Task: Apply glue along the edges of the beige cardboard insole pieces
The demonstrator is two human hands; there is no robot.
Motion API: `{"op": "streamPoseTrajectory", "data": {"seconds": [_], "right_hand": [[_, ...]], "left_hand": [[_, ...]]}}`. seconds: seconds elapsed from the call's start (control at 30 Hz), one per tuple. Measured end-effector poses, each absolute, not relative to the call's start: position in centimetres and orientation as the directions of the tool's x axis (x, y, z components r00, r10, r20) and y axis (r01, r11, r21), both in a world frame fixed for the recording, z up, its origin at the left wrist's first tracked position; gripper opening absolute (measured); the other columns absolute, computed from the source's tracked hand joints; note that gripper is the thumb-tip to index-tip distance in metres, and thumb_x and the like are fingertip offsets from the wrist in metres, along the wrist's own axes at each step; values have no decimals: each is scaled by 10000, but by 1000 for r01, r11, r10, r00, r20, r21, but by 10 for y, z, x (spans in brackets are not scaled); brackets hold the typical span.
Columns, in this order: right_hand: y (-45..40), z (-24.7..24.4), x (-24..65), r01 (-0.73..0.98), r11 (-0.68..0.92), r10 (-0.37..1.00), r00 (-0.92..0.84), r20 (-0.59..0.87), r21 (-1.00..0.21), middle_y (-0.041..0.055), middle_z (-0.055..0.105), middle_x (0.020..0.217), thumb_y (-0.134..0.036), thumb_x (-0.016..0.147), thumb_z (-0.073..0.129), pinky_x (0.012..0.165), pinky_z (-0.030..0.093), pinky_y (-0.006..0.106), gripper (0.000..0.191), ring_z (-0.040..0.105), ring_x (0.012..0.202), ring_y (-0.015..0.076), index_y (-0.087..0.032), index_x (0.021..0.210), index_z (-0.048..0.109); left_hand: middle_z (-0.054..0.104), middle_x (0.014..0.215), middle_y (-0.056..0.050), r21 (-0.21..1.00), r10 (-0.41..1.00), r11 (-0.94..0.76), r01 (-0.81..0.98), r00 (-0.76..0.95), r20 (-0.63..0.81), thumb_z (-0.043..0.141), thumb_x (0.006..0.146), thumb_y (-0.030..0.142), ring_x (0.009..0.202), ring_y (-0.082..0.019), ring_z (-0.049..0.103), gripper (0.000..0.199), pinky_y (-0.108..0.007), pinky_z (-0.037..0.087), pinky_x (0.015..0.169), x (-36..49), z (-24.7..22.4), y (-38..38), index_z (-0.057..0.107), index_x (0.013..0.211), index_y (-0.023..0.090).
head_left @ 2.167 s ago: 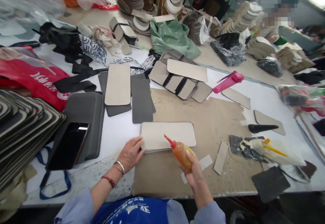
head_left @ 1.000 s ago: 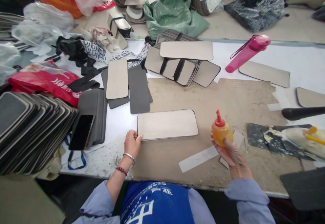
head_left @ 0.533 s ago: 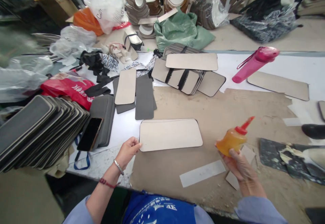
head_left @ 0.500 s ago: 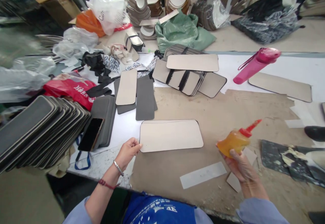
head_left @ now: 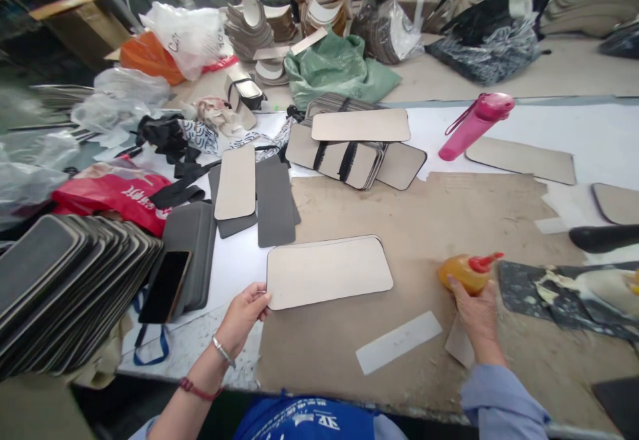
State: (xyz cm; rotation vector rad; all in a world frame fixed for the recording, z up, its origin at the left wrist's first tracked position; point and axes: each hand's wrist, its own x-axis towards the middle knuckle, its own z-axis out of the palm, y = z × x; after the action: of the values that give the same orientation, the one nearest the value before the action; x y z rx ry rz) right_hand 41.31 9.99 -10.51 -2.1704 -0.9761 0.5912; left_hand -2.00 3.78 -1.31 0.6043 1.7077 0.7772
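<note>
The left hand's (head_left: 247, 313) fingers pinch the beige panel's (head_left: 329, 273) near-left corner; the right hand's (head_left: 476, 310) fingers wrap the glue bottle (head_left: 460, 275), right of the panel.

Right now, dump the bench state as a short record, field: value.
left hand: left hand pinches near left corner of pale panel
right hand: right hand holds amber squeeze bottle, red nozzle pointing right
front strip: white strip, flat on brown sheet
left side: phone on gray stack
far right: pink bottle, lying
</note>
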Motion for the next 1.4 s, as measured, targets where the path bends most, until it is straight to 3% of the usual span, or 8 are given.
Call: {"op": "streamPoseTrajectory", "data": {"seconds": [0.17,0.27,0.37,0.47,0.6,0.97,1.27,1.4], "right_hand": [[54,-82,399,452,-585,697,705,-132,-673,145,613,1033,-577,566,638,845,442,466,640,590,927,302,-147,1029,538],[19,-65,345,141,-611,692,573,-439,-779,104,663,801,-582,622,650,684,514,379,478,635,726,235,-159,834,581],[2,-54,265,-196,-693,678,149,-720,-694,108,686,750,-562,703,648,586,524,305,444,653,650,197,-144,848,619],[11,-50,205,-510,-653,684,-81,-725,-560,119,703,891,-483,763,648,691,541,294,372,673,798,192,-151,930,628],[37,-53,188,-745,-403,719,101,-688,-531,18,714,825,-318,791,655,677,550,250,138,668,756,138,-200,858,633],[76,-10,229,-551,-351,834,184,-521,-757,5,659,685,-367,712,726,422,496,161,266,627,560,113,-161,821,599],[184,31,373,-321,-235,795,480,-371,-917,-21,587,560,-294,768,653,423,521,164,187,614,509,111,-188,711,510],[203,37,453,-144,-279,713,631,-305,-950,27,612,641,-259,778,608,494,553,213,131,625,559,129,-184,717,519]], "left_hand": [[539,539,38,784,767,620,11,-219,-603,646,582,447,501,-108,464,406,-233,343,488,-22,-1,41,554,846,152],[562,589,23,799,787,601,-20,-157,-596,653,583,442,526,-113,492,407,-237,362,503,-18,13,47,568,855,151],[564,605,17,809,807,581,-93,-65,-587,660,593,445,533,-110,498,412,-233,369,509,-12,30,54,574,866,149],[569,628,9,809,821,568,-153,27,-571,680,591,449,530,-106,501,415,-230,368,503,-7,44,59,577,865,155],[577,663,-1,797,813,582,-164,101,-573,707,581,461,532,-103,495,429,-229,367,502,-13,55,58,590,863,160],[576,587,-3,813,817,577,-83,61,-574,734,544,483,505,-108,459,498,-239,355,500,-33,43,87,613,883,139],[595,585,-6,869,879,467,-162,195,-436,661,619,308,489,-88,513,295,-195,386,474,117,23,191,614,845,124],[638,709,-41,859,836,513,6,227,-500,563,711,205,512,-93,559,257,-214,438,512,173,17,223,616,940,102]]}}
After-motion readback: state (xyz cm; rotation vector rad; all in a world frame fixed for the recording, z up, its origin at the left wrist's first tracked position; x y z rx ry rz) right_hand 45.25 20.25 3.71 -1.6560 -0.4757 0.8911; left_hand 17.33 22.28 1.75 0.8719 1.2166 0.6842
